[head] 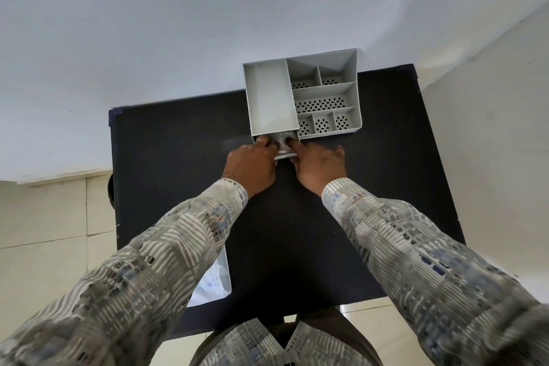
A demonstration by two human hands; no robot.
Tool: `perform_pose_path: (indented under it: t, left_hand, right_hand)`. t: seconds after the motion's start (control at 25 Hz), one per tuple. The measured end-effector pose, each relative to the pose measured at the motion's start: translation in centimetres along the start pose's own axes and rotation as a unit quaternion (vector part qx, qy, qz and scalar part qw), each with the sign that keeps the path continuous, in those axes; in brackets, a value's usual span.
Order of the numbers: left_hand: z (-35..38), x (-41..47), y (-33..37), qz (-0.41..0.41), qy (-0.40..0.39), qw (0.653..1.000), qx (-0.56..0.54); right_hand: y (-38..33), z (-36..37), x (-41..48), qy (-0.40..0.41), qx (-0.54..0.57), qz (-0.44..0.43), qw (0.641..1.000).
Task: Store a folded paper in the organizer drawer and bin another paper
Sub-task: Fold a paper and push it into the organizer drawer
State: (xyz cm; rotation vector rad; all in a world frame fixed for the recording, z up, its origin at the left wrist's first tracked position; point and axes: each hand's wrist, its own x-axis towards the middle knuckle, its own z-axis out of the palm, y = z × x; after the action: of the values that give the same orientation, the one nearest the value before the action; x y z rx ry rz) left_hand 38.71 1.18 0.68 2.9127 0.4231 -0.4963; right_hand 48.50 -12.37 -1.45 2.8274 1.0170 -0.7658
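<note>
A grey desk organizer (pixel 269 92) stands at the far side of a black table (pixel 178 157). Its low drawer (pixel 285 154) is pulled out a little toward me. My left hand (pixel 252 166) grips the drawer's left front corner and my right hand (pixel 319 166) grips its right front corner, with fingertips of both reaching inside. Between the fingers a pale, blurred shape lies in the drawer, apparently the folded paper (pixel 280 140). Another white paper (pixel 212 285) lies at the table's near left edge, partly hidden by my left sleeve.
The organizer's right half (pixel 325 104) has several small open compartments with perforated floors. A white wall runs just behind the table. Pale floor tiles show to the left and right of the table. No bin is in view.
</note>
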Motion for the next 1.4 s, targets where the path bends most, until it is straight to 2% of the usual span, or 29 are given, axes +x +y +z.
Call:
perform_pose_path:
  t: [0.28, 0.56, 0.72, 0.92, 1.28, 1.4]
  left_hand:
    - [0.3, -0.6, 0.7, 0.004, 0.006, 0.996, 0.092]
    - [0.2, 1.7, 1.0, -0.018, -0.056, 0.998, 0.023]
    - [1.2, -0.1, 0.6, -0.014, -0.010, 1.000, 0.005]
    - [3.6, -3.2, -0.3, -0.018, 0.084, 0.996, 0.010]
    - [1.0, -0.1, -0.8, -0.008, -0.033, 0.999, -0.017]
    - [0.8, 0.2, -0.6, -0.003, -0.042, 0.999, -0.012]
  right_hand:
    - [-0.2, -0.1, 0.5, 0.003, 0.014, 0.012, 1.000]
    - [-0.4, -0.2, 0.6, -0.009, -0.003, 0.020, 1.000]
    - [-0.4, 0.1, 0.4, 0.014, 0.000, 0.018, 1.000]
    - [-0.5, 0.0, 1.0, -0.013, -0.005, 0.019, 1.000]
    - [-0.7, -0.3, 0.6, 0.020, -0.005, 0.011, 1.000]
    - [-0.8, -0.2, 0.5, 0.016, -0.012, 0.010, 1.000]
